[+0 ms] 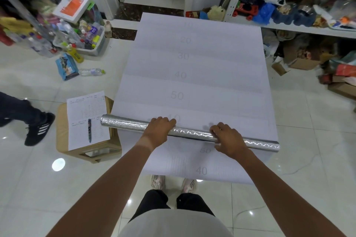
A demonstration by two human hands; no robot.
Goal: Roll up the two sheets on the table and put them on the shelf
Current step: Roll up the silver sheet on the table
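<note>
Silver foil makes up the roll, which lies across the near part of the table, on the white sheet printed with faint numbers. Both hands sit on top of it: the left hand left of centre, the right hand right of centre, each with fingers curled over the tube and holding it. The roll looks fully wound; no loose flap shows from above, though the underside is hidden.

Its long axis runs left to right across the table, tilted a little, so the left end lies farther from the person and overhangs the table edge near the stool, while the right end comes nearer and reaches the table's right edge.

To finish this step well, I judge the hands should keep even pressure on both sides so the layers do not telescope or spring open, then lift it level, keeping the seam pinned under the fingers. The shelf stands to the far right, crowded with things, so a free slot must be picked first. The white sheet is still flat and not yet rolled.
</note>
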